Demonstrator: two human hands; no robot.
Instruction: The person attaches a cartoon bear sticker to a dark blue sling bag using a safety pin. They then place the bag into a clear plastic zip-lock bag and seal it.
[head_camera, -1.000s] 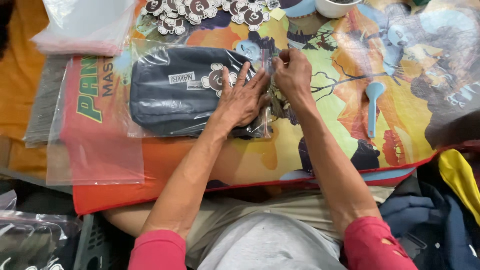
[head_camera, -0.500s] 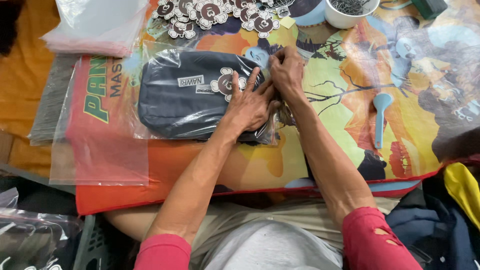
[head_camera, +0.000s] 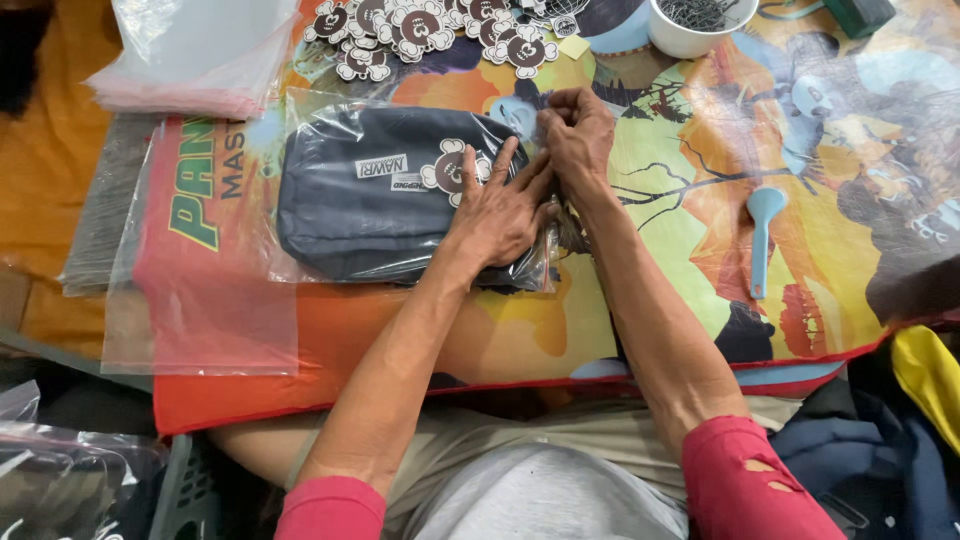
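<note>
Left hand (head_camera: 497, 205) lies open, pressing a bagged dark pouch (head_camera: 370, 195) on the bench (head_camera: 700, 200); right hand (head_camera: 578, 135) is closed, pinching the clear bag's edge (head_camera: 545, 150).

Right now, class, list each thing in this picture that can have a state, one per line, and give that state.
Dark pouch: inside a clear plastic bag, lying flat.
Clear plastic bag: around the pouch, pinched at its right end.
Left hand: flat, pressing on the bagged pouch.
Right hand: closed, pinching the bag's end.
White bowl: upright, holding small dark metal pieces.
Blue spoon: lying loose on the mat.
Stack of empty bags: piled flat.
</note>
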